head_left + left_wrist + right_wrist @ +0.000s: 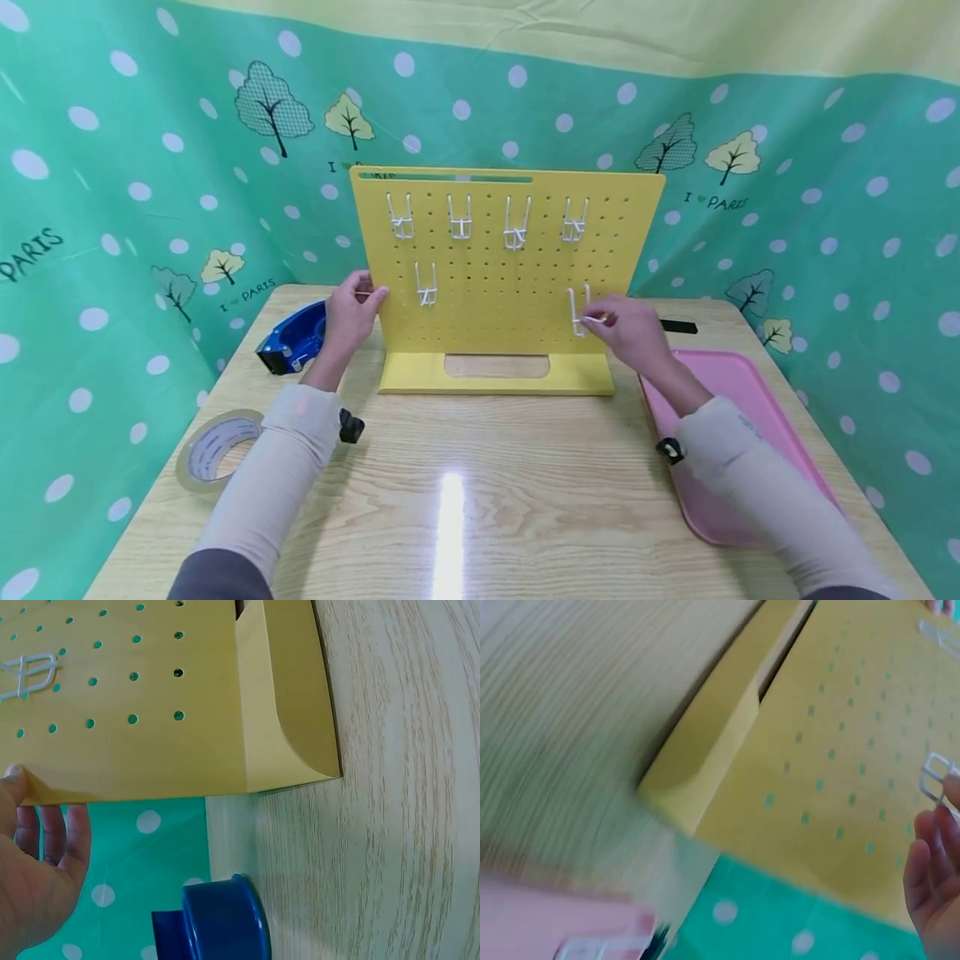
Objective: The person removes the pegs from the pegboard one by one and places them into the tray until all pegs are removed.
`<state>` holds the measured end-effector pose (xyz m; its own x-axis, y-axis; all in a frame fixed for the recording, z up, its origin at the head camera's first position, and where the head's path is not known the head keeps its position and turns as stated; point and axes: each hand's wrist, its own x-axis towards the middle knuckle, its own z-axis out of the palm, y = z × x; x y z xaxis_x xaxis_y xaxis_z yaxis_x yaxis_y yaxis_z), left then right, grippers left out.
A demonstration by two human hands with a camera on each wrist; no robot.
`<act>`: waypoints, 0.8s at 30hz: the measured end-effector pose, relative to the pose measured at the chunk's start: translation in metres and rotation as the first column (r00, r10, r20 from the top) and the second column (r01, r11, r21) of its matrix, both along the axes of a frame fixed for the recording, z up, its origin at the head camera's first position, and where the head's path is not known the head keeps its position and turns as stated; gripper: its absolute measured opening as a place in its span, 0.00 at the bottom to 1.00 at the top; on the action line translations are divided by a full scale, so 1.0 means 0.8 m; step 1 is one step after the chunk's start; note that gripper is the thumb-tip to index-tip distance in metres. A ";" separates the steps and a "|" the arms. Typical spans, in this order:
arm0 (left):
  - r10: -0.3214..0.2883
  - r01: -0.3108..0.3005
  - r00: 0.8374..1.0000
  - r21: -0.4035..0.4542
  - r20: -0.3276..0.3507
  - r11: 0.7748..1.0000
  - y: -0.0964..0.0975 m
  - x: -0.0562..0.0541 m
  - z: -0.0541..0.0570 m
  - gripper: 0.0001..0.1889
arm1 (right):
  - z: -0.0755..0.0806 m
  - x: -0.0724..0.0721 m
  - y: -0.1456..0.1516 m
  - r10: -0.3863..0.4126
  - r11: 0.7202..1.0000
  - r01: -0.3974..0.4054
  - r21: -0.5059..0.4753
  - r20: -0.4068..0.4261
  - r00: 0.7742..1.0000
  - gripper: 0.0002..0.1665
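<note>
I am gripping a yellow perforated pegboard [487, 329] by its left edge with my left hand [352, 312]; my thumb is lying on the front face and my other fingers are curling behind the edge. With my right hand [633, 333] I am pinching a white wire double-pronged hook [573, 312] at its lower crosspiece, near the right edge of the board. The hook's two prongs are pointing up along the lower right part of the perforated face; I cannot tell whether their tips are sitting in the holes.

The pegboard is standing upright on its yellow base, which is resting on a pale wood-grain table [555, 467]. Four similar white wire hooks [461, 227] are hanging in a row across the upper part of the board, and one white lower-left hook [427, 297] is hanging below that row.

On my left, a blue tape dispenser [288, 333] with a black end is lying beside my forearm, and a wide roll of tan tape [198, 454] is lying nearer to me, partly hidden by my pale sleeve [292, 442]. On my right, a pink rectangular tray [738, 400] is lying partly under my other forearm, and a slim black object [678, 327] is showing just beyond it. A green curtain with white dots [795, 225] is hanging behind everything.
</note>
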<state>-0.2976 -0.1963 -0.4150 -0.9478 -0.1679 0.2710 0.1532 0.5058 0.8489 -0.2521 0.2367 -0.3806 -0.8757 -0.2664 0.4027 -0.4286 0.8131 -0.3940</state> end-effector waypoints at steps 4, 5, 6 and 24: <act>0.002 -0.002 1.000 -0.002 0.002 1.000 0.000 0.000 0.001 0.19 | 0.006 0.001 0.038 -0.048 0.999 0.048 0.011 0.076 0.996 0.09; 0.002 -0.002 1.000 0.000 0.004 1.000 0.000 0.000 0.002 0.18 | 0.007 0.002 0.048 -0.061 0.998 0.060 0.018 0.099 0.993 0.10; 0.002 -0.002 1.000 0.002 0.002 1.000 0.000 0.000 0.002 0.18 | 0.008 0.002 0.057 -0.075 0.997 0.072 0.031 0.112 0.991 0.10; 0.002 -0.001 1.000 -0.006 0.022 1.000 0.001 -0.001 0.000 0.19 | 0.009 -0.007 0.200 -0.082 0.987 0.044 0.155 0.246 0.966 0.08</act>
<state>-0.2987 -0.1957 -0.4147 -0.9534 -0.1677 0.2508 0.1334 0.5114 0.8489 -0.2574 0.3967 -0.3733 -0.9604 -0.2472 0.1288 -0.2775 0.8922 -0.3564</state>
